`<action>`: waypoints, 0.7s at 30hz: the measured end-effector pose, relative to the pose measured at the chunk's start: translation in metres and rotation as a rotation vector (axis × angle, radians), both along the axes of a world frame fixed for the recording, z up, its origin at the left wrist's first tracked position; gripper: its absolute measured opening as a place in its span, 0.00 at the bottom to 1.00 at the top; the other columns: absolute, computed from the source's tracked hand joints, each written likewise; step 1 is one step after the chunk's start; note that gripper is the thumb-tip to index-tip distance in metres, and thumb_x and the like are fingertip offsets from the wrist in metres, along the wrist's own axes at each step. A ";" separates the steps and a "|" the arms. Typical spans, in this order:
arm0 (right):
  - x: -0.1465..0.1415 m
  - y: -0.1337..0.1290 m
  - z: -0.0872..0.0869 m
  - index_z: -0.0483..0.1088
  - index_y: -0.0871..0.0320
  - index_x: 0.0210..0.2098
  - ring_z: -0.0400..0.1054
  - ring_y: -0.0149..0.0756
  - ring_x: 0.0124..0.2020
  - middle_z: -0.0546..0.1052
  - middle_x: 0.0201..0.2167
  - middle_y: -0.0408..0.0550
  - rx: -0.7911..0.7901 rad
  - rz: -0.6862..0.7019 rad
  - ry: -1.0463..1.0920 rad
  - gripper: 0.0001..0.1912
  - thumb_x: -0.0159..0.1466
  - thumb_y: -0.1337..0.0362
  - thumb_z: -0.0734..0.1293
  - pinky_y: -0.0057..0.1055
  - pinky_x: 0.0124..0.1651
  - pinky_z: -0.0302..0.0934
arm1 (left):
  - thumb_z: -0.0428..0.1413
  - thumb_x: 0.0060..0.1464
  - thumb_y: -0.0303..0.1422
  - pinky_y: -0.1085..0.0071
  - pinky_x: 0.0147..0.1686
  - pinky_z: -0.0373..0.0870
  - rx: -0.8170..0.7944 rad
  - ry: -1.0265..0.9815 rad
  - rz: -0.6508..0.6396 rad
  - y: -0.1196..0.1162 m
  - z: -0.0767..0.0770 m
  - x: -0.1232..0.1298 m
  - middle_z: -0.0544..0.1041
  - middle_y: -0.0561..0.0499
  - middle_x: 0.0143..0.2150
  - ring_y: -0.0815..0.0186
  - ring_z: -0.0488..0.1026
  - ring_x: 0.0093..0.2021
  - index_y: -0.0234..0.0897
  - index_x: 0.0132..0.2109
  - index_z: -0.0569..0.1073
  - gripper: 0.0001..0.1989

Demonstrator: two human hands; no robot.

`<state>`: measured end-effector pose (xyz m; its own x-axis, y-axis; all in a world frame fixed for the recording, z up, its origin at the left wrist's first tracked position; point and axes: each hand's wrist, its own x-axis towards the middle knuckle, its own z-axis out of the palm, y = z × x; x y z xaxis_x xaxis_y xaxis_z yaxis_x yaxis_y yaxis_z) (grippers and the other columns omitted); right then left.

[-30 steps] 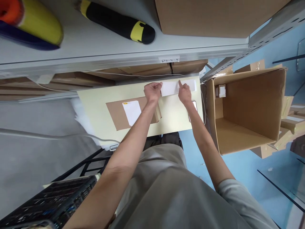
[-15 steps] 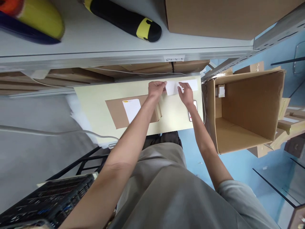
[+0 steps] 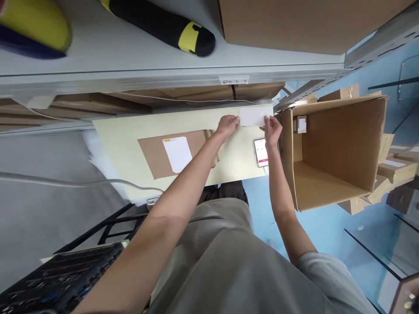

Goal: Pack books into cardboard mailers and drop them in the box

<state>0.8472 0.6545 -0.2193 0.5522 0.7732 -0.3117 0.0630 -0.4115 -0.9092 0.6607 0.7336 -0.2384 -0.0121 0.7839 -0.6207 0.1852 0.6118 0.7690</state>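
Observation:
A small blank white sheet of paper (image 3: 252,116) is stretched level near the back right of the pale yellow tabletop (image 3: 121,124). My left hand (image 3: 227,125) pinches its left edge, fingers closed. At the opposite end my right hand (image 3: 273,131) grips the lower right corner between thumb and fingers. Below my right hand lies a phone (image 3: 261,152) with its screen lit. A flat brown cardboard package (image 3: 150,157) bearing a white label (image 3: 177,155) rests left of centre, partly covered by my left forearm.
A large open cardboard box (image 3: 340,148) stands just right of the table. Overhead, a grey shelf (image 3: 131,61) holds a black-and-yellow handled tool (image 3: 163,26) and another carton (image 3: 294,26). A black crate (image 3: 59,279) is at lower left. A white cable (image 3: 81,182) crosses the left side.
My right hand has moved right and closed on the paper's right end. My left hand has shifted slightly right with the paper. More of the phone shows now.

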 end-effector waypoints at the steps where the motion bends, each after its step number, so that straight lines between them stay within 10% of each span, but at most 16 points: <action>1: 0.009 0.000 -0.004 0.77 0.55 0.46 0.81 0.37 0.42 0.83 0.37 0.46 -0.014 -0.036 0.034 0.27 0.73 0.36 0.69 0.35 0.46 0.84 | 0.73 0.62 0.41 0.63 0.44 0.85 -0.030 -0.017 -0.002 -0.002 -0.001 0.004 0.85 0.47 0.35 0.61 0.85 0.37 0.36 0.40 0.82 0.14; 21: 0.038 0.002 0.000 0.80 0.56 0.44 0.80 0.33 0.37 0.85 0.36 0.44 -0.095 -0.129 0.110 0.16 0.70 0.50 0.77 0.30 0.42 0.80 | 0.76 0.57 0.37 0.73 0.32 0.81 -0.100 -0.099 0.050 -0.003 0.056 0.038 0.86 0.50 0.37 0.70 0.80 0.27 0.36 0.39 0.81 0.14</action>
